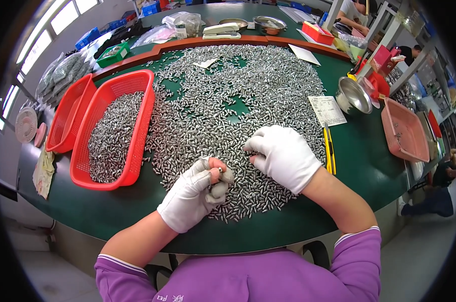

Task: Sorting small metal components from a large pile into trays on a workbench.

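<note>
Green felt covers my worktop (358,161), and its curved near edge runs just in front of my purple sleeves, with a bare strip of green between that edge and the heap. Small silvery metal pieces (248,95) lie spread across the middle, far too many to count, with a few green gaps showing through the spread. My left hand (195,194), in a white glove with the fingertips cut off, is curled nearly closed and pinches one small metal piece (220,170) between thumb and forefinger, just above the near fringe of the heap. My right hand (283,156), also white-gloved, rests palm down on the pieces with its fingers bent loosely; I cannot tell whether it holds anything. To my left stand two red baskets: the nearer red basket (142,116) is partly filled with the same pieces, and the empty red basket (62,121) sits just beside it at the worktop's left edge. On my right the green lies open up to one yellow tool (329,149), one steel bowl (352,95) and one pink tray (406,132) near the right rim.
</note>
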